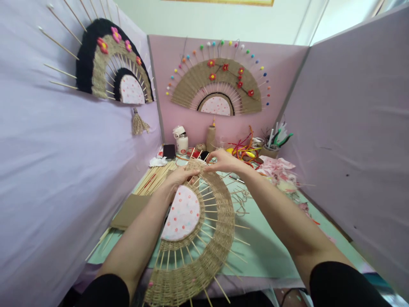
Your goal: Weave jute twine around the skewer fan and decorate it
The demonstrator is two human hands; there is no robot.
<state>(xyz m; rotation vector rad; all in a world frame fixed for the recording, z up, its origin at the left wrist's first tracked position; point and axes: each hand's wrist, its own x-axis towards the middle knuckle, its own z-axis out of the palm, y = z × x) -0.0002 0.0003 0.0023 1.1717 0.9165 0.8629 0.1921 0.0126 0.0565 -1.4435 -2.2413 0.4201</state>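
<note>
A half-round fan (pixel 225 213) of woven tan twine on thin wooden sticks stands tilted in front of me, its far end raised. Its inner panel (pixel 182 213) is white with red dots. My left hand (pixel 181 177) grips the fan near the upper inner edge, thumb over the weave and the other fingers mostly hidden behind. At the far end of the woven band, my right hand (pixel 225 161) has its fingers bent and drawn together by the stick tips. Whether they pinch a stick or a strand of twine is too small to tell.
Thin sticks (pixel 156 177) and brown cardboard (pixel 131 211) lie left. A phone (pixel 169 151), white bottle (pixel 181 141) and twine cone (pixel 211 137) stand at the back. Right are loose twine (pixel 241 198), crumpled pink paper (pixel 277 166) and a tool pot (pixel 270 151). Finished fans (pixel 220 81) hang on the partitions.
</note>
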